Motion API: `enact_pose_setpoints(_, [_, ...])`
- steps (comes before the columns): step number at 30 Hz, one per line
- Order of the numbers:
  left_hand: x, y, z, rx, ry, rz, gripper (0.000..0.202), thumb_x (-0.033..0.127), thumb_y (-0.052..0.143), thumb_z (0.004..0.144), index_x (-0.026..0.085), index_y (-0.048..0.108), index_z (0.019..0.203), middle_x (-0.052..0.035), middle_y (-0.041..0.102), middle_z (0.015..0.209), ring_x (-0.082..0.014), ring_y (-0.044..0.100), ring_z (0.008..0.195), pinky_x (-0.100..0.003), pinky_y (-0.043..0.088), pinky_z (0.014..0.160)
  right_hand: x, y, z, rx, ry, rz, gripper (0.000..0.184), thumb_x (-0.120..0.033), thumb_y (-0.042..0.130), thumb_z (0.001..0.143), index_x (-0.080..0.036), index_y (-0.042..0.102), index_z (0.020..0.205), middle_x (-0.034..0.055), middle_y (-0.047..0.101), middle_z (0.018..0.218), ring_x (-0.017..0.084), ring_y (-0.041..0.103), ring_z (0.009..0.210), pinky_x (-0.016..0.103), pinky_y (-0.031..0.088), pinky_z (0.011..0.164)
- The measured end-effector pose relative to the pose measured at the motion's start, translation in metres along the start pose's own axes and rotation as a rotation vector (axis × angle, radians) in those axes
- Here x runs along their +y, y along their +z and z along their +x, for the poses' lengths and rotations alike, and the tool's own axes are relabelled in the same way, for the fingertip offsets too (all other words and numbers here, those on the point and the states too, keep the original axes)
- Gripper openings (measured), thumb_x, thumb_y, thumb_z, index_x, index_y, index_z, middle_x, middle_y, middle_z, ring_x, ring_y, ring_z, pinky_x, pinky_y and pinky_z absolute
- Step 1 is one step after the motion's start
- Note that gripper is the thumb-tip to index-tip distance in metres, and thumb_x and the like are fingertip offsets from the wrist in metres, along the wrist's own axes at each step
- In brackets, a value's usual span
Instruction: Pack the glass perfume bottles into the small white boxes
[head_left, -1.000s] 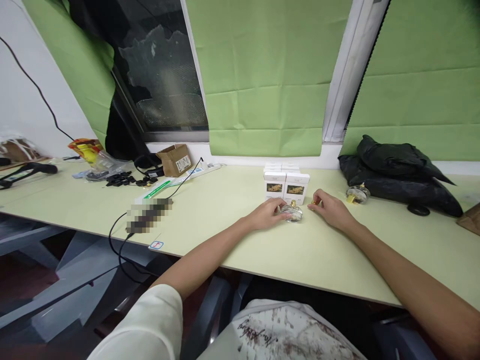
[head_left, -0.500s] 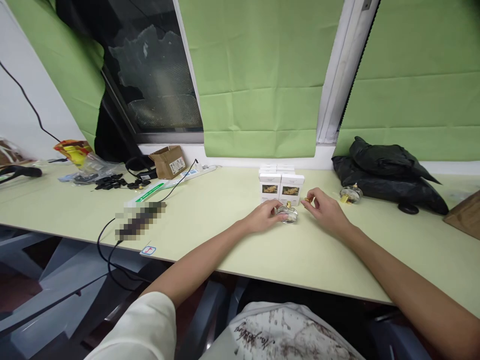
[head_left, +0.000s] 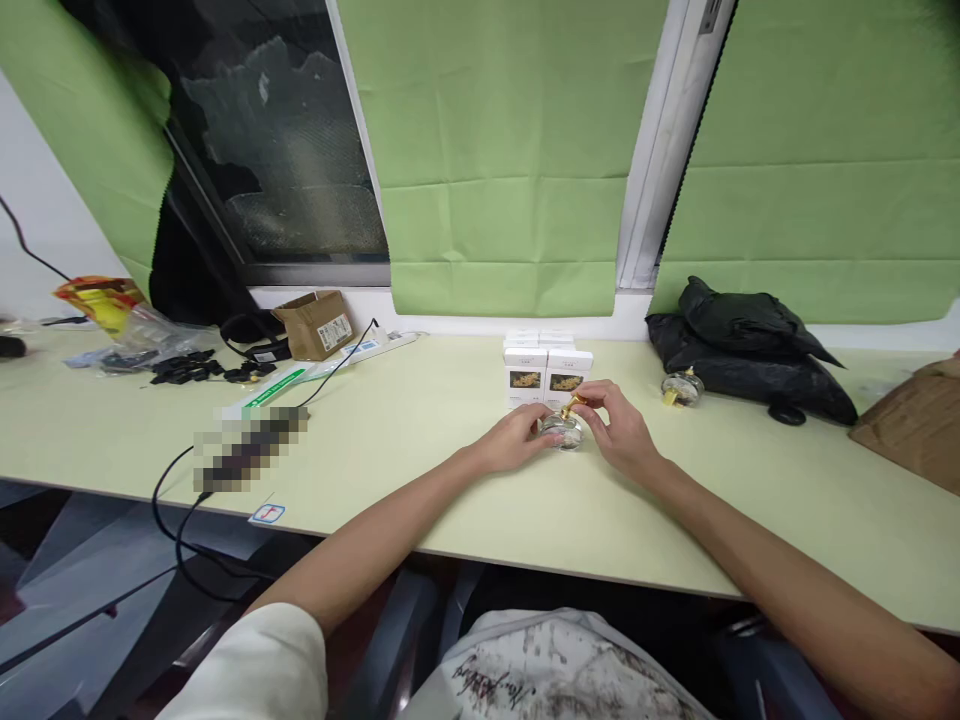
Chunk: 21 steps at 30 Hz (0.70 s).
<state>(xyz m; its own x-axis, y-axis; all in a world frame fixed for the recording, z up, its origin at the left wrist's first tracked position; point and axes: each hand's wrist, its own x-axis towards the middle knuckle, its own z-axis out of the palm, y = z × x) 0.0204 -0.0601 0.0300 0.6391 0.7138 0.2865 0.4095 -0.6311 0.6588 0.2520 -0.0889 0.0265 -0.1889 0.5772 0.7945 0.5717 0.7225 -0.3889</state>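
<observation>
One bottle (head_left: 568, 434) clasped in left grip (head_left: 514, 438); gold cap (head_left: 575, 400) above, pinched in right grip (head_left: 616, 424).

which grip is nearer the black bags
Right. The right grip is to the left of the black bags, holding a gold piece; the left grip is farther left, holding the glass bottle.
</observation>
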Motion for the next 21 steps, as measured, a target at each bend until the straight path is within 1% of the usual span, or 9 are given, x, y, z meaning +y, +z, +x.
enact_pose_setpoints(2, [0.0000,0.0003,-0.0001,0.002,0.002,0.001,0.040,0.055,0.063,0.098,0.020,0.064,0.118,-0.0040,0.065,0.100,-0.0174,0.056,0.082,-0.030,0.042,0.075,0.0013,0.0023,0.0008,0.018,-0.077,0.011,0.017,-0.036,0.053,0.107,-0.028,0.057,0.122,0.0099,0.068,0.115,0.027,0.068,0.110,0.047,0.061,0.090])
enact_pose_setpoints(5, [0.0003,0.0001,-0.0004,0.001,0.004,-0.004,0.040,0.056,0.063,0.098,0.020,0.064,0.116,-0.0039,0.064,0.099,-0.0177,0.055,0.082,-0.030,0.042,0.075,0.0024,0.0032,0.0028,0.023,-0.125,0.007,0.014,-0.030,0.054,0.107,-0.028,0.057,0.121,0.0092,0.069,0.113,0.027,0.068,0.112,0.046,0.061,0.091])
enact_pose_setpoints(9, [0.0013,0.0000,-0.0004,-0.009,0.007,0.000,0.039,0.055,0.063,0.098,0.020,0.065,0.116,-0.0031,0.063,0.095,-0.0175,0.054,0.081,-0.030,0.042,0.074,0.0006,0.0029,0.0042,-0.013,-0.131,-0.008,0.013,-0.028,0.052,0.108,-0.028,0.057,0.119,0.0082,0.069,0.113,0.026,0.068,0.114,0.045,0.060,0.092])
enact_pose_setpoints(14, [0.0016,0.0011,0.0000,0.000,0.009,0.023,0.041,0.056,0.062,0.098,0.020,0.065,0.117,-0.0025,0.061,0.091,-0.0176,0.052,0.079,-0.030,0.041,0.072,-0.0021,0.0049,0.0036,-0.040,-0.145,-0.012,0.014,-0.026,0.049,0.109,-0.028,0.057,0.121,0.0085,0.068,0.114,0.025,0.068,0.116,0.041,0.060,0.090])
enact_pose_setpoints(21, [0.0012,0.0012,-0.0009,-0.007,0.015,0.018,0.042,0.057,0.061,0.098,0.020,0.066,0.117,-0.0043,0.063,0.095,-0.0184,0.054,0.080,-0.031,0.043,0.074,-0.0001,0.0069,0.0006,-0.090,-0.123,0.005,0.015,-0.024,0.049,0.109,-0.028,0.058,0.120,0.0077,0.068,0.115,0.025,0.068,0.117,0.038,0.060,0.089])
